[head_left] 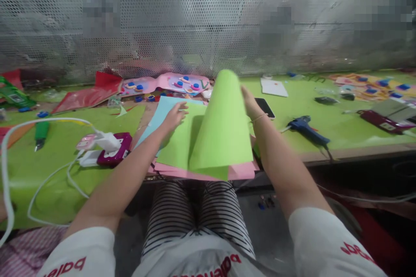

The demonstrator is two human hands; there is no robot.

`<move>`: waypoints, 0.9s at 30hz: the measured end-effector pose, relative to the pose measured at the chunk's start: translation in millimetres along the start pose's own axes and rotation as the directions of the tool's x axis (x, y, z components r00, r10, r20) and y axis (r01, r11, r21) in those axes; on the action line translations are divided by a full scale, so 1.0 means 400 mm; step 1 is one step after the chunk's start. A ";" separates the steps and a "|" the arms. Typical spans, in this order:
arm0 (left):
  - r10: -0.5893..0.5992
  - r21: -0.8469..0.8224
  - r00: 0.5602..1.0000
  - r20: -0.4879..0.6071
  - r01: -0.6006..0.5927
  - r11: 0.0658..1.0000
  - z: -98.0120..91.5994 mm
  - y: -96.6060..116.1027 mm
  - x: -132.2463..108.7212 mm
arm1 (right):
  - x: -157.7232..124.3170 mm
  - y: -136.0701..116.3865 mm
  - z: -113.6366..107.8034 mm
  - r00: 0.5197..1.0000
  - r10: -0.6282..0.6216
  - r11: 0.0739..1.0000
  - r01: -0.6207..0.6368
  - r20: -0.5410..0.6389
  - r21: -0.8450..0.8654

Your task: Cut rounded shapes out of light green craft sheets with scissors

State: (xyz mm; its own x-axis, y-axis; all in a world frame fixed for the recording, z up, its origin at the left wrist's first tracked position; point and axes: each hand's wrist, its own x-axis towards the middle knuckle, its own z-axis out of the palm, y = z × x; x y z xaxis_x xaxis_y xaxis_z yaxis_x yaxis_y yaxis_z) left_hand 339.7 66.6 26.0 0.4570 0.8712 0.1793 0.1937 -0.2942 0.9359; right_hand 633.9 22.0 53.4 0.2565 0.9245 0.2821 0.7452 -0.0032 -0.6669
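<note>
A light green paper sheet (224, 130) is bent up into a tall curl above the stack in front of me. At its far right edge is my right hand (248, 100), closed on the sheet, with most of its fingers hidden behind the curl. My left hand (176, 117) is open, fingers apart, over the flat green part at the left; I cannot tell whether it presses down. A light blue sheet (154, 119) shows under the left side. Pink sheets (242, 171) stick out at the near edge of the stack.
A phone (264, 108) lies beside my right wrist, with a blue glue gun (307, 130) farther right. At left are a purple power strip (117, 149) with white cables and a green utility knife (41, 132). Pink decorated pieces (169, 83) lie behind, before a perforated metal screen (195, 21).
</note>
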 end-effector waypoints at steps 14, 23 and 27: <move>-0.439 -0.400 0.898 -0.036 0.389 0.830 -0.068 0.043 -0.015 | 0.004 -0.010 0.042 0.967 -0.089 0.937 0.001 0.237 0.349; -0.402 -0.419 0.912 0.074 0.395 0.818 -0.017 0.013 -0.006 | 0.008 0.008 0.064 0.986 0.123 0.786 -0.167 0.114 0.596; -0.326 -0.524 0.945 -0.021 0.267 0.809 -0.008 0.004 0.002 | 0.006 0.000 0.073 0.964 0.190 0.716 -0.267 0.188 0.645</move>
State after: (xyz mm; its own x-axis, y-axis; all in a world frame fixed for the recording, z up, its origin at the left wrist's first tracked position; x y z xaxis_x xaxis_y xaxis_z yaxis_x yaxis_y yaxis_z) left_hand 337.4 67.9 28.8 0.3502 0.9277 -0.1295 -0.1764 0.2011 0.9636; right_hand 616.6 35.4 34.1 0.2728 0.9619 0.0160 0.0682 -0.0028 -0.9977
